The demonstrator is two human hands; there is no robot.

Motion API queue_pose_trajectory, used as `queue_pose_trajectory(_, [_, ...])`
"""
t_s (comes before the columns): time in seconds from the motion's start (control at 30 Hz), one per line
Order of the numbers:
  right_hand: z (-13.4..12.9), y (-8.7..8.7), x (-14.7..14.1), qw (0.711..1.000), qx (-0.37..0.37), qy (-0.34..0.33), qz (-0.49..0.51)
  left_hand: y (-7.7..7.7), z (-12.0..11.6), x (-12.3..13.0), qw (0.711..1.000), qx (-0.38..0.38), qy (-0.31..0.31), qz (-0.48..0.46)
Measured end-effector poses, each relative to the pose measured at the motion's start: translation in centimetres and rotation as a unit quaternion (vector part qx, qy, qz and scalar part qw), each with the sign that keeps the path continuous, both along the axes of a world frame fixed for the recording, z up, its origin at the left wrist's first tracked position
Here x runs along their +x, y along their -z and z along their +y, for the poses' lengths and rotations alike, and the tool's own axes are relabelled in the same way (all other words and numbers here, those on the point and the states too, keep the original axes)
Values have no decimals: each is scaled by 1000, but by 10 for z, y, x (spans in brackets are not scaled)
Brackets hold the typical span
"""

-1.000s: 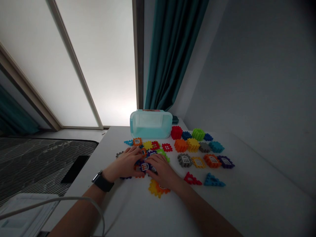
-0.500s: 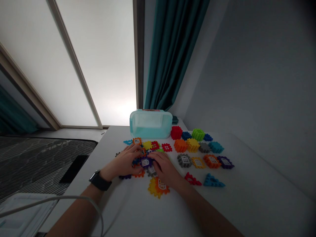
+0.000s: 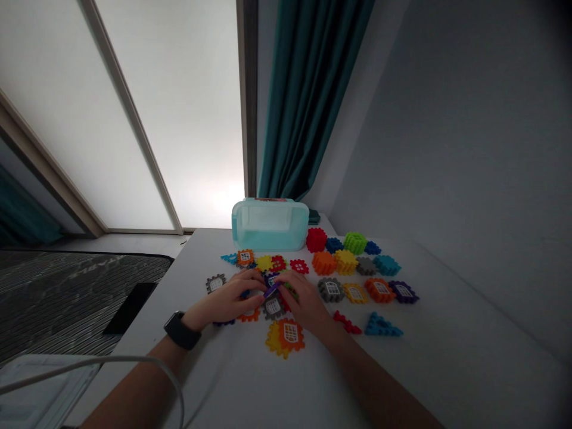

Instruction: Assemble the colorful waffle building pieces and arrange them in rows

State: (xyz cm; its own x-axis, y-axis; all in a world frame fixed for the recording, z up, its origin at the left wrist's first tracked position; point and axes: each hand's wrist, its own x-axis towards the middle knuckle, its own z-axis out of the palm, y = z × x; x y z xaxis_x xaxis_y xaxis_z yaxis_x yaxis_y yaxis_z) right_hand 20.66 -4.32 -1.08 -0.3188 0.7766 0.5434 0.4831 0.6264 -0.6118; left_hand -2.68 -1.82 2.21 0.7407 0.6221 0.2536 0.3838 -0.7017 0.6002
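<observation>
Above a loose pile of toothed plastic tiles, my left hand and my right hand meet at a tilted purple tile, each with fingertips closed on it. Beneath it lie a gray window tile and another purple tile. An orange tile is partly under my left hand. The gray window tile at the left lies beside that hand. Nearer the front, an orange window tile overlaps a yellow tile.
Stacks of tiles sorted by color, among them red, green and orange, stand at the right. Blue triangles lie in front of them. A translucent teal bin stands behind. A cable crosses the lower left.
The purple tile has gone from nearly flat to tilted on edge between my hands. My left fingers have drawn together, and the gray tile at the left is now uncovered.
</observation>
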Motion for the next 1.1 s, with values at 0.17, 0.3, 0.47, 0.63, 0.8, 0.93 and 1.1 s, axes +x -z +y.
queue_pose_trajectory(0.17, [0, -3, 0, 1000, -18, 1, 20, 2, 0, 2, 1000, 5, 1, 9])
queue_pose_trajectory(0.3, [0, -5, 1, 999, -30, 2, 37, 3, 2, 1, 1000, 13, 0, 11])
queue_pose_trajectory(0.47, [0, -5, 1, 996, -53, 12, 64, 7, 4, 2, 999, 35, -26, 1])
queue_pose_trajectory(0.63, [3, -4, 1, 995, -76, 15, 69, 12, 3, 7, 998, 47, -51, -4])
queue_pose_trajectory(0.8, [5, -2, 3, 993, -89, 21, 69, 10, -1, 13, 996, 12, -79, -40])
queue_pose_trajectory(0.93, [4, 2, 1, 982, -141, 16, 127, 10, -2, 16, 990, -31, -95, -96])
queue_pose_trajectory(1.1, [1, 2, -4, 973, -169, -1, 156, 16, -3, 20, 987, -48, -101, -117])
